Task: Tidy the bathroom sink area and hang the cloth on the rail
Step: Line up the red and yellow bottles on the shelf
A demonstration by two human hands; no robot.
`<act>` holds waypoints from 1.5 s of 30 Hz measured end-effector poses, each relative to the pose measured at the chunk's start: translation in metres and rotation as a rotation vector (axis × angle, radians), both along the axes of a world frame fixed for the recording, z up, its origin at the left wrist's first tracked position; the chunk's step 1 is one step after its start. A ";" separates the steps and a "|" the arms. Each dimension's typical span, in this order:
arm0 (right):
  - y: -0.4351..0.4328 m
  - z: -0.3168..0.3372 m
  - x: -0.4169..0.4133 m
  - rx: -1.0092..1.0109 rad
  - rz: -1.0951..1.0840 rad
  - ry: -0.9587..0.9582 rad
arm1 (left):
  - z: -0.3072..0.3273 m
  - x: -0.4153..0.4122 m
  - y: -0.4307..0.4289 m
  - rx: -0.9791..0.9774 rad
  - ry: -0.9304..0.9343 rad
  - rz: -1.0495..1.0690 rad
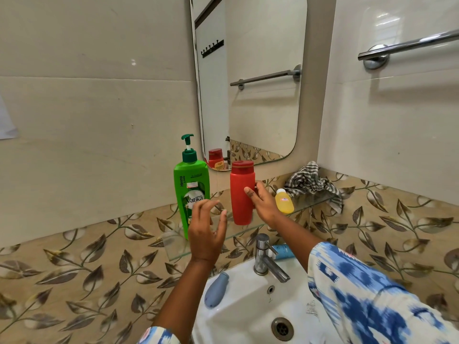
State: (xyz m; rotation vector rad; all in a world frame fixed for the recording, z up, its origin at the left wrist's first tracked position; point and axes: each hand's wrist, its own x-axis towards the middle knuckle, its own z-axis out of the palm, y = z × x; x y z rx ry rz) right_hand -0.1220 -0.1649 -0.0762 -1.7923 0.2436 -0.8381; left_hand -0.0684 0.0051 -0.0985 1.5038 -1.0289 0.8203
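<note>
A red bottle (240, 194) stands upright on the glass shelf (308, 207), and my right hand (262, 203) grips its right side. Left of it stands a tall green pump bottle (190, 187). My left hand (207, 232) hovers open in front of the green bottle, fingers spread, holding nothing. A small yellow bottle (284, 201) lies just right of my right hand. A crumpled grey-and-white striped cloth (311, 182) sits in the shelf's corner. The chrome towel rail (407, 47) is bare on the right wall.
The white sink (248, 316) is below, with a chrome tap (265, 259). A blue-grey bottle (216, 289) lies on the sink's left rim; a blue tube (284, 252) lies behind the tap. A mirror (250, 78) hangs above the shelf.
</note>
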 end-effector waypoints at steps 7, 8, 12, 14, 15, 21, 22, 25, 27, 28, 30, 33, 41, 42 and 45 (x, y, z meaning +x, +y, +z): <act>0.002 -0.015 -0.005 0.057 0.026 0.082 | -0.010 -0.011 -0.021 0.218 0.117 -0.052; 0.002 -0.016 -0.005 0.065 0.029 0.083 | -0.012 -0.012 -0.022 0.239 0.125 -0.051; 0.004 -0.017 -0.005 0.118 0.092 0.089 | -0.024 -0.017 -0.024 0.293 0.153 -0.050; 0.006 -0.017 -0.005 0.140 0.113 0.089 | -0.029 -0.019 -0.024 0.304 0.168 -0.051; 0.006 -0.018 -0.005 0.145 0.112 0.088 | -0.030 -0.020 -0.024 0.312 0.172 -0.047; 0.004 -0.022 -0.013 0.033 0.038 0.146 | -0.036 -0.020 -0.025 0.345 0.143 -0.026; 0.001 -0.023 -0.017 -0.044 -0.030 0.159 | -0.038 -0.019 -0.025 0.346 0.136 -0.025; -0.017 -0.021 -0.029 -0.253 -0.355 0.160 | -0.044 -0.018 -0.027 0.373 0.080 -0.003; -0.031 -0.018 -0.038 -0.312 -0.528 0.200 | -0.049 -0.018 -0.030 0.423 0.031 0.023; -0.038 -0.016 -0.042 -0.327 -0.582 0.250 | -0.051 -0.019 -0.031 0.449 0.014 0.033; -0.051 -0.011 -0.049 -0.388 -0.623 0.427 | -0.052 -0.020 -0.035 0.494 -0.011 0.045; -0.067 -0.009 -0.058 -0.586 -0.496 0.790 | -0.050 -0.025 -0.042 0.553 -0.061 0.067; -0.085 -0.024 -0.056 -0.980 -0.334 1.026 | -0.041 -0.040 -0.065 0.638 -0.084 0.059; -0.086 -0.025 -0.055 -0.994 -0.339 0.991 | -0.041 -0.041 -0.067 0.654 -0.080 0.059; -0.089 -0.025 -0.052 -0.986 -0.351 0.877 | -0.040 -0.045 -0.072 0.675 -0.071 0.054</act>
